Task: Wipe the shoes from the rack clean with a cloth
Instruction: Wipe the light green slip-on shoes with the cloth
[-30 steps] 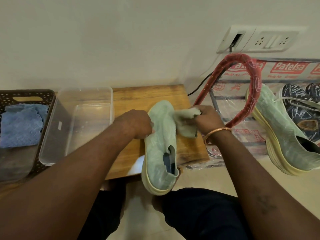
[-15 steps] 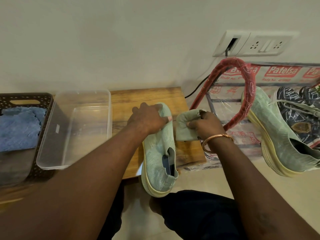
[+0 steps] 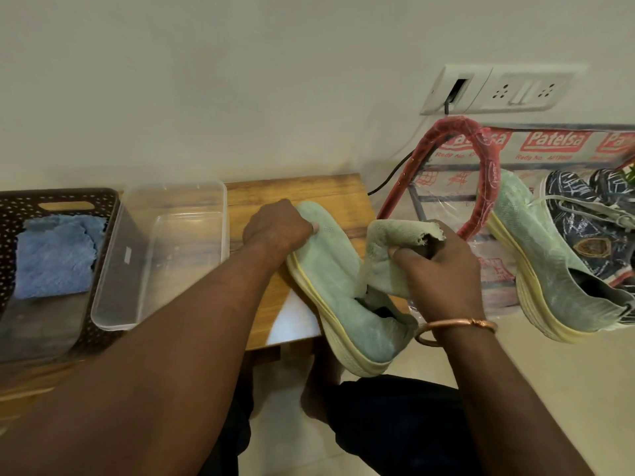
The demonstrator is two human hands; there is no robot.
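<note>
A pale green knit shoe with a cream sole lies tilted on its side across the right end of a low wooden table. My left hand grips its toe end, fingers curled over the upper. My right hand holds a bunched pale green cloth against the shoe near its opening. The matching green shoe leans on the shoe rack at the right, beside a dark patterned sneaker.
A clear plastic tub sits on the table's left half. A dark perforated basket at far left holds a blue cloth. A wall socket with a black cable hangs above the rack. My knees are below the table edge.
The shoe has been turned onto its side, sole edge now facing left. My right hand with the cloth has dropped from beside the toe toward the shoe's opening.
</note>
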